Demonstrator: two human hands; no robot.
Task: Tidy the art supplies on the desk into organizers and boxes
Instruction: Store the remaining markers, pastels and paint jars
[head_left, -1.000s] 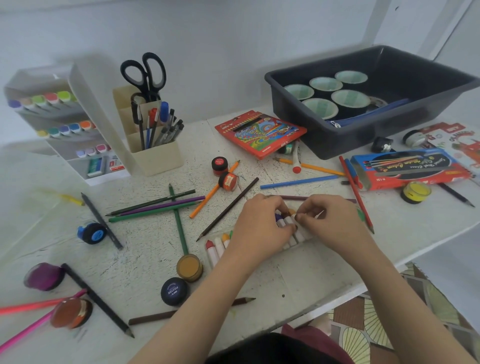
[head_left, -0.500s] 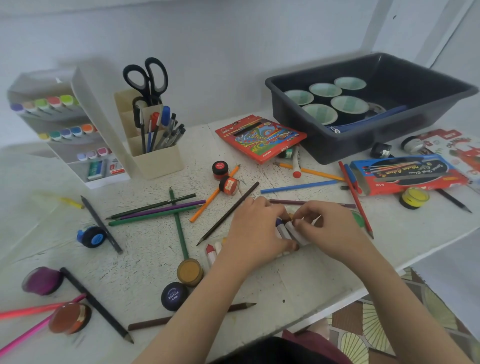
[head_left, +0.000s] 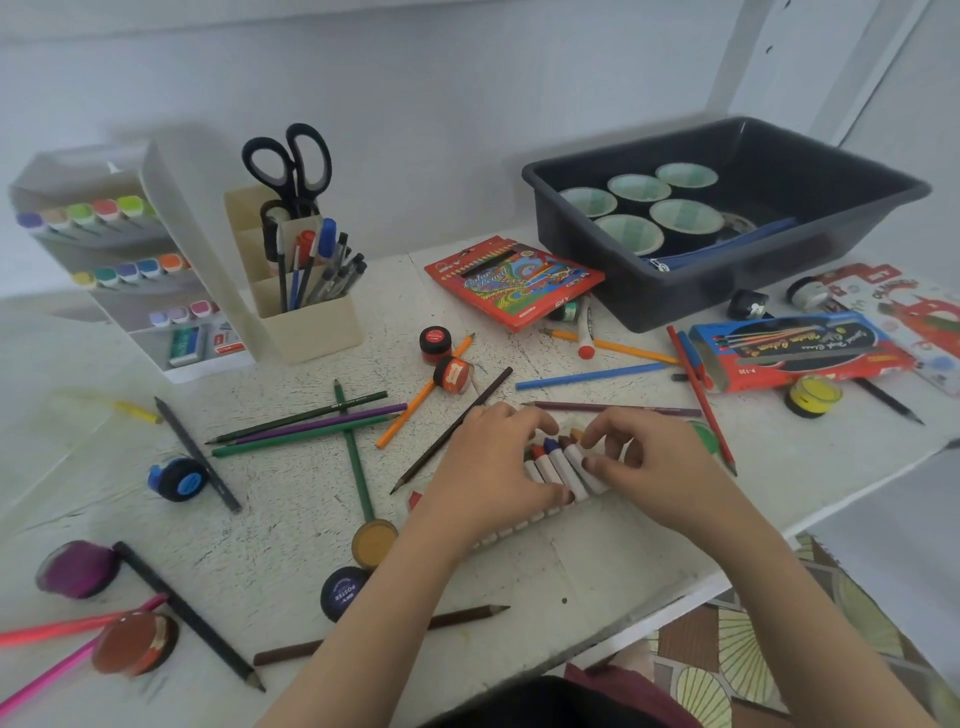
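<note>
- Barely begun: pinched white-wrapped wax crayons in curled left hand and right hand, near the white worktop front edge.
- Already stowed: coloured-cap markers in white rack, pens in beige holder, tape rolls in dark grey tub.
- Left loose: coloured pencils, small paint pots.

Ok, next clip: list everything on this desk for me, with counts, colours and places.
crayons: one row, white-wrapped, desk centre under hands
pencils: over a dozen, mixed colours, scattered
paint pots: about nine, mixed colours, scattered
pencil box: one, red, beside tub
printed box: one, blue and red, right
tub: one, dark grey, back right
cups: five, pale green, inside tub
pen holder: one, cream, back
scissors: one, black, in pen holder
marker rack: one, white, back left
left hand: holds crayons
right hand: pinches a crayon
</note>
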